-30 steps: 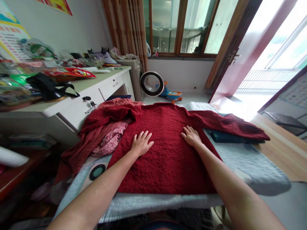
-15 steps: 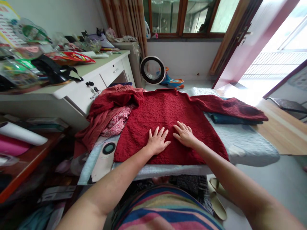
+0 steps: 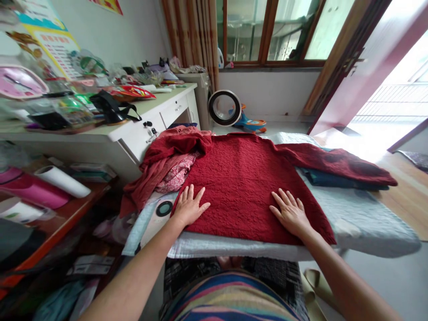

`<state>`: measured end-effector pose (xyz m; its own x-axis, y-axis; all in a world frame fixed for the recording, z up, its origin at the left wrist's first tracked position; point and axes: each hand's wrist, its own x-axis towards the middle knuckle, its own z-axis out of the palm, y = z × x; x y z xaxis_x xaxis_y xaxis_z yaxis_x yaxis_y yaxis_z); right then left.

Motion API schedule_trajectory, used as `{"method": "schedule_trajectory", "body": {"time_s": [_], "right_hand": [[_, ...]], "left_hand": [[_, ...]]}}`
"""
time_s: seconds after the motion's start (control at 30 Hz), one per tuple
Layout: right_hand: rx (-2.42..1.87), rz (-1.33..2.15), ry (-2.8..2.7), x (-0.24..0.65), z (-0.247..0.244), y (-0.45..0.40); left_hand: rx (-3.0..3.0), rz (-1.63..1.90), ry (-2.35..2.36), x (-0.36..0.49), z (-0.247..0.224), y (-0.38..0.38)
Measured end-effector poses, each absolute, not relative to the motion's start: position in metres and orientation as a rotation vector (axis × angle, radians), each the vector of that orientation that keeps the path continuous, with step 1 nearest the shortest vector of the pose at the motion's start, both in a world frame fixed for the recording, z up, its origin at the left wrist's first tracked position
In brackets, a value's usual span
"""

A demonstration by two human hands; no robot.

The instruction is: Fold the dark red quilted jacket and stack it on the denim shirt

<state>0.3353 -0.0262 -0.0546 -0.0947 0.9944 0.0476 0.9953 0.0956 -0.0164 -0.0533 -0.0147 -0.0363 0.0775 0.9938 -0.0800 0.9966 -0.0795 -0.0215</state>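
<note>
The dark red, crinkle-textured cloth garment (image 3: 239,191) lay spread on the pale blue, cloth-covered board (image 3: 364,218), directly beneath both palms, its longest line running sideways. The left hand (image 3: 189,207) and right hand (image 3: 290,213) rested well apart, fingers splayed, gripping nothing; the right was nearer the outstretched sleeve (image 3: 337,162). The other sleeve seemed bunched leftward among reddish and floral cloth (image 3: 177,174), hard to separate.

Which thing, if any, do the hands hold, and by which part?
Nothing is held: the left hand and the right hand lie spread on the red garment.
</note>
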Motion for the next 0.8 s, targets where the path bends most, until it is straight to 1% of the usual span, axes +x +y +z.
{"method": "schedule_trajectory", "body": {"time_s": [0.13,0.3,0.47,0.53,0.63,0.7,0.8], "right_hand": [[-2.168,-0.05,-2.221,0.337,-0.057,-0.027],[-2.188,-0.106,-2.177,0.342,-0.056,-0.03],[-2.231,0.034,-2.208,0.34,-0.033,-0.023],[-2.227,0.087,-2.228,0.327,-0.021,-0.013],[-2.059,0.116,-2.258,0.298,-0.012,0.003],[-1.899,0.149,-2.318,0.279,-0.016,0.01],[-1.806,0.202,-2.381,0.269,-0.03,0.012]], "left_hand": [[2.232,-0.199,2.16,-0.052,-0.026,-0.015],[2.264,-0.213,2.158,-0.051,-0.019,-0.016],[2.279,-0.288,2.061,-0.044,-0.002,-0.001],[2.418,-0.178,1.976,-0.026,0.002,0.01],[2.633,0.071,1.758,0.012,-0.004,0.028],[2.661,0.128,1.641,0.034,-0.016,0.037],[2.633,0.123,1.639,0.048,-0.037,0.042]]}}
